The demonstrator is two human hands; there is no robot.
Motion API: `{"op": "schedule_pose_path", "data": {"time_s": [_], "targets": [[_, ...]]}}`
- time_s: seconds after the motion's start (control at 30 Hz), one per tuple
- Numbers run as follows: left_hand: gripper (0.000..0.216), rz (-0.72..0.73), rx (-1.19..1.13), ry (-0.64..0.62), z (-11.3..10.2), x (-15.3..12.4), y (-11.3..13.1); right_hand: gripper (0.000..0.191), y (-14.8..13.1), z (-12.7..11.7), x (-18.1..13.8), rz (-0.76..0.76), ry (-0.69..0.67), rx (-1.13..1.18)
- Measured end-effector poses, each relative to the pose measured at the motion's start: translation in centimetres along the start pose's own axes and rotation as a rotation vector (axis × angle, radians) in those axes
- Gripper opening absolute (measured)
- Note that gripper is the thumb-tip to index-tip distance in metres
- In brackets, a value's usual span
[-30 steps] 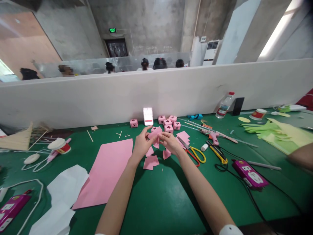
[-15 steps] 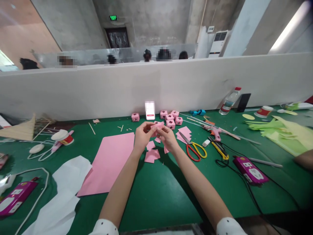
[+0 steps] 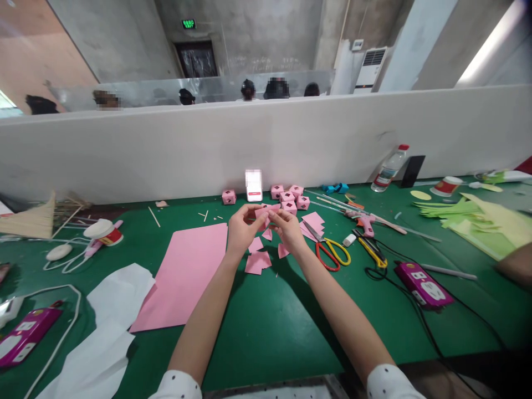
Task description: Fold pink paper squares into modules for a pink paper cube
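Both my hands meet above the green table [image 3: 266, 327], pinching one small folded pink paper piece [image 3: 264, 213] between them. My left hand [image 3: 242, 228] grips its left side with closed fingers. My right hand [image 3: 288, 230] grips its right side the same way. Loose pink paper squares [image 3: 257, 261] lie on the table just below my hands. A large pink sheet [image 3: 188, 271] lies to the left of my left forearm. Several finished pink paper cubes [image 3: 288, 199] stand behind my hands near a phone [image 3: 253, 185] propped against the white partition.
Scissors with red and yellow handles [image 3: 331, 252], a glue gun [image 3: 366, 224], yellow-handled pliers [image 3: 373, 249] and a purple power strip [image 3: 423, 284] lie to the right. White paper [image 3: 112, 316], a second power strip [image 3: 25, 335] and a tape roll [image 3: 103, 231] lie left. Another person's arm [image 3: 515, 264] shows at right.
My hands have stayed together on the pink piece, with my fingers closing more tightly round it and shifting slightly. The camera has tilted a little downward.
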State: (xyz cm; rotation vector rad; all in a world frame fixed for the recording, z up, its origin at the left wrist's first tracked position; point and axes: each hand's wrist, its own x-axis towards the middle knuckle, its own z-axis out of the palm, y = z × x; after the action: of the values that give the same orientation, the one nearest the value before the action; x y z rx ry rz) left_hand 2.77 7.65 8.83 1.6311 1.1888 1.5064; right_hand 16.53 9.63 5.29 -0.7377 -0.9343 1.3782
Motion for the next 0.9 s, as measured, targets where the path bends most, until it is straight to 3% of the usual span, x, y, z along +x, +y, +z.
{"op": "schedule_pose_path", "data": {"time_s": [0.53,0.9], "targets": [[0.024,-0.022,-0.130,-0.042,0.1,0.0,-0.4,0.036,0.1,0.5,-0.2,-0.016,0.010,0.058],[0.022,-0.058,-0.137,-0.037,-0.5,0.5,-0.8,0.031,0.3,-0.7,0.5,-0.038,0.072,-0.022]]}}
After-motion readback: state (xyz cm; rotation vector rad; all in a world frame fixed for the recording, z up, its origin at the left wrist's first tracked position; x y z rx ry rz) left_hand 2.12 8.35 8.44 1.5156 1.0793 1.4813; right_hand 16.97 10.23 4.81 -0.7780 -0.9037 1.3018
